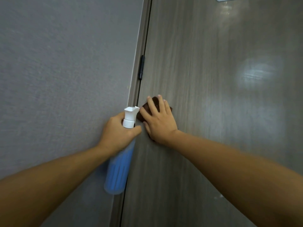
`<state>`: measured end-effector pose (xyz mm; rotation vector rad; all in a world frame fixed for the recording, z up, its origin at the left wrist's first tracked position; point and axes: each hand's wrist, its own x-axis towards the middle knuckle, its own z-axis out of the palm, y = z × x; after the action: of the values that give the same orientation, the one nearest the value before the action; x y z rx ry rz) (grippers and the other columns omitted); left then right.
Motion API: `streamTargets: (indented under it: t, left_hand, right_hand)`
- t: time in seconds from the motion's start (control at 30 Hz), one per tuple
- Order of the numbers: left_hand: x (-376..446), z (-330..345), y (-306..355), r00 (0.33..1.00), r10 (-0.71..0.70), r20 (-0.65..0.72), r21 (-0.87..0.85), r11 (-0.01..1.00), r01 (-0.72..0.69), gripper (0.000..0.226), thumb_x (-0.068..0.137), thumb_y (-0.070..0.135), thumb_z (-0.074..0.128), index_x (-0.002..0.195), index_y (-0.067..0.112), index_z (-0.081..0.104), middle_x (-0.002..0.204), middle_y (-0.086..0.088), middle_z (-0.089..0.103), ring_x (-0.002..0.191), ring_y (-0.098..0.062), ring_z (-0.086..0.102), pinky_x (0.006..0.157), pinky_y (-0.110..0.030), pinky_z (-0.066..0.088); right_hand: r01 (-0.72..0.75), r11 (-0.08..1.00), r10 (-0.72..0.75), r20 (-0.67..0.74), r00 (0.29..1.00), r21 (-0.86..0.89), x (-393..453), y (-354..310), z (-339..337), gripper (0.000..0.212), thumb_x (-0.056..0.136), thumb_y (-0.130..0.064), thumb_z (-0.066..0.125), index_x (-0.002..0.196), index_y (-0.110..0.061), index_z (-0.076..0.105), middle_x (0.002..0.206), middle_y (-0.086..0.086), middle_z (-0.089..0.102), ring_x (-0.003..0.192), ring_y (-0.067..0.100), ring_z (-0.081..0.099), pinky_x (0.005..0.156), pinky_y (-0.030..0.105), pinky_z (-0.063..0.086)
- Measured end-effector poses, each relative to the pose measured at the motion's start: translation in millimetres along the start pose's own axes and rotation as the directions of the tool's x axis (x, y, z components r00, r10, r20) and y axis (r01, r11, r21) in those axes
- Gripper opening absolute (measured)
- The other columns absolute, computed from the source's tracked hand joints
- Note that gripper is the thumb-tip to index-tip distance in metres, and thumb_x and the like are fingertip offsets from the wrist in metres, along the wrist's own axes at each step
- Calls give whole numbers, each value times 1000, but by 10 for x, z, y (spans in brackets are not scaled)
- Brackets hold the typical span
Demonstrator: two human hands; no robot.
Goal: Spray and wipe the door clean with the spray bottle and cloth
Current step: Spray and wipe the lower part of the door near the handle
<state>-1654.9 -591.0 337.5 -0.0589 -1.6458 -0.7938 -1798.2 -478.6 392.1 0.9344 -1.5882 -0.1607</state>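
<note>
Flat against the door (205,112), right hand (159,122) with fingers spread and straight, pressing a dark brown cloth (148,110) onto the wood grain; cloth mostly hidden beneath the palm, edges showing past the fingertips. Just left of it, nearly touching, left hand (117,132) curled tight round the neck of the spray bottle (118,164), thumb across the front, white nozzle rising above the knuckles, blue body hanging below the wrist. Above both hands, black hinge (141,67) along the door's edge. Further left, grey wall (57,79). Off to the right, pale glare patches on the door's surface.
</note>
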Motion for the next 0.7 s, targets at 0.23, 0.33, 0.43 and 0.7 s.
streamTargets:
  t: [0.23,0.33,0.43,0.7]
  left_hand:
    - [-18,-2,2,1000,-1,15,32,999,1,30,64,38,74,80,15,66,68,-2,68,59,-12,57,58,-38,52]
    - [0,7,8,1000,14,8,48,999,-14,33,63,35,72,80,9,65,69,-10,66,59,-15,54,58,-41,51]
    - [33,26,47,999,29,44,45,998,-31,36,65,34,73,82,4,63,72,-16,66,60,-16,53,59,-40,49]
    - [60,73,121,999,41,16,25,999,-41,25,62,36,75,73,18,61,62,6,62,53,-3,49,53,-22,43]
  right_hand:
    - [568,819,-555,138,820,-84,-292,185,29,56,97,-52,50,149,-31,48,162,12,35,146,45,33,121,56,27]
    - [345,924,-339,66,939,-167,70,522,-189,54,98,-51,50,147,-29,48,160,14,36,142,46,35,119,55,28]
    - [-50,990,53,24,998,-135,317,795,-359,52,104,-50,41,151,-30,39,168,15,19,151,48,16,124,58,16]
    - [77,997,-78,-18,997,-25,-140,358,-89,64,96,-48,46,156,-28,36,169,18,18,152,53,12,124,63,13]
